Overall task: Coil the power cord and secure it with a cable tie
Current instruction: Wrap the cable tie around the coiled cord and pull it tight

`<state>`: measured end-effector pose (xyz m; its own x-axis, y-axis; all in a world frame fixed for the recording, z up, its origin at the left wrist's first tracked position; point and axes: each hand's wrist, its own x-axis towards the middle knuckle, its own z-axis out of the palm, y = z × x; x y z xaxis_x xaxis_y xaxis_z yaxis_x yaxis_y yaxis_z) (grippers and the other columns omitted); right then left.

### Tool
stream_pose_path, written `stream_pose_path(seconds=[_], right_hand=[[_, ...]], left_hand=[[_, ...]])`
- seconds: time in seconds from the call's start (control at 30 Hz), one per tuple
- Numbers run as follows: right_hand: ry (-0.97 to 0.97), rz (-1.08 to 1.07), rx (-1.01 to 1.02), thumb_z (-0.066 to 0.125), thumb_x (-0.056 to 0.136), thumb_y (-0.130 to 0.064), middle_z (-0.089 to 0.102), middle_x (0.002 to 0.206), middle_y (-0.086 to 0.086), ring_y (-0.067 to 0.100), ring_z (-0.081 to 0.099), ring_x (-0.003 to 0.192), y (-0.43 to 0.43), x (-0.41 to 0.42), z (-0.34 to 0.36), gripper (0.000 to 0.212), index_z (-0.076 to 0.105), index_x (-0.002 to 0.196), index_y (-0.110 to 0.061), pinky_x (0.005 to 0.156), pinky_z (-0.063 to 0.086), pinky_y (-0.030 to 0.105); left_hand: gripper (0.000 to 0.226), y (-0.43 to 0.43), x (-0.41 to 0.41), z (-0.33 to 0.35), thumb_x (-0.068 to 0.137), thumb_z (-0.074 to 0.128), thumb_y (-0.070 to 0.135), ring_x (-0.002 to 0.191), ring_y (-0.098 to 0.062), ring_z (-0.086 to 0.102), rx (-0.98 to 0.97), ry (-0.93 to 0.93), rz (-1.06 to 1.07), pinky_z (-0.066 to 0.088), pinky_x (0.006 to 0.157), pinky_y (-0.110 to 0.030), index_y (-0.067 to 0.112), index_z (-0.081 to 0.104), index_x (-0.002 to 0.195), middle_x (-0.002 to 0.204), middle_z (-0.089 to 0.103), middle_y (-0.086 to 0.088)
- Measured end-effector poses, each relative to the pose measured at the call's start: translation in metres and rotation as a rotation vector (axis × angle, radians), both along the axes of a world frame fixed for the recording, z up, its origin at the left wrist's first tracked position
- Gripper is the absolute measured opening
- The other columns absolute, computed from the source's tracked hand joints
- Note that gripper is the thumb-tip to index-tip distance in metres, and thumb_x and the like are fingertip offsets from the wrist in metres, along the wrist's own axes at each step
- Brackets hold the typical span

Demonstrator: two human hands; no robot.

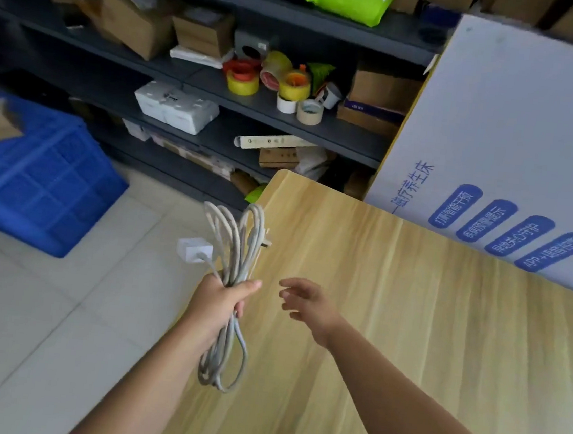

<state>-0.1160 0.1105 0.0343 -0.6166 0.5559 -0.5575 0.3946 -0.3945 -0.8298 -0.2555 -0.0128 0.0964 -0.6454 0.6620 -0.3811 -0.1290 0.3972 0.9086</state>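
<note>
A white power cord (237, 247) is gathered into long loops, and my left hand (221, 298) is shut around the middle of the bundle. Loops stick up above the fist and hang down below it. A white adapter block (194, 249) sits at the left of the bundle and a plug (265, 242) pokes out at the right. My right hand (306, 302) hovers just right of the cord, fingers apart and empty, over the wooden table (407, 335). No cable tie is in sight.
The table's left edge runs under the cord, with tiled floor (38, 314) beyond it. A blue plastic crate (41, 184) stands at the left. Dark shelves (221, 82) behind hold boxes and tape rolls (285, 82). A large white carton (516, 135) leans at the table's back right.
</note>
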Motion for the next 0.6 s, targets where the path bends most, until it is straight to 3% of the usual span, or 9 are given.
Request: stream_pose_path(seconds=[0.13,0.2,0.3,0.4,0.47,0.6], right_hand=[[-0.184,-0.069,0.06,0.061,0.085,-0.011,0.064,0.073,0.001,0.016,0.058,0.059,-0.01,-0.055,-0.06,0.012,0.068,0.079,-0.019,0.052,0.044,0.025],[-0.278,-0.076,0.165,0.065,0.083,-0.015,0.067,0.073,0.004,0.024,0.064,0.066,-0.012,-0.078,-0.088,0.008,0.068,0.075,-0.019,0.06,0.053,0.034],[-0.424,-0.031,0.345,0.064,0.084,-0.022,0.073,0.088,0.005,0.028,0.068,0.086,-0.015,-0.108,-0.117,0.008,0.069,0.086,-0.017,0.072,0.052,0.031],[-0.48,-0.07,0.421,0.052,0.09,-0.021,0.069,0.098,0.008,0.03,0.064,0.088,-0.002,-0.134,-0.129,0.015,0.063,0.097,-0.014,0.068,0.046,0.029],[-0.504,-0.1,0.467,0.047,0.092,-0.023,0.065,0.104,0.008,0.029,0.062,0.088,0.02,-0.153,-0.135,0.016,0.057,0.102,-0.016,0.071,0.049,0.033],[-0.615,-0.095,0.616,0.05,0.093,-0.041,0.057,0.115,0.008,0.03,0.061,0.099,0.065,-0.184,-0.144,0.033,0.053,0.111,-0.014,0.074,0.049,0.037]], left_hand=[[0.046,-0.012,-0.033,-0.021,0.071,0.073,0.031,0.043,-0.021,0.047,-0.033,-0.013,0.046,0.045,0.066,-0.035,-0.003,0.051,0.048,0.044,0.044,-0.014],[0.044,-0.016,-0.043,-0.03,0.069,0.073,0.031,0.043,-0.02,0.046,-0.044,-0.042,0.068,0.043,0.064,-0.036,-0.008,0.056,0.056,0.043,0.044,-0.01],[0.041,-0.022,-0.053,-0.043,0.068,0.075,0.03,0.042,-0.02,0.044,-0.064,-0.082,0.104,0.04,0.06,-0.034,-0.008,0.059,0.06,0.042,0.043,-0.007],[0.036,-0.029,-0.06,-0.051,0.074,0.077,0.022,0.041,-0.02,0.045,-0.101,-0.071,0.109,0.042,0.06,-0.034,0.002,0.054,0.054,0.042,0.043,-0.007],[0.043,-0.032,-0.065,-0.053,0.077,0.075,0.022,0.043,-0.02,0.047,-0.12,-0.042,0.078,0.049,0.068,-0.036,0.004,0.049,0.047,0.043,0.044,-0.01],[0.045,-0.035,-0.076,-0.06,0.086,0.07,0.013,0.048,-0.022,0.048,-0.131,-0.016,0.053,0.049,0.07,-0.028,0.003,0.048,0.048,0.045,0.043,-0.014]])
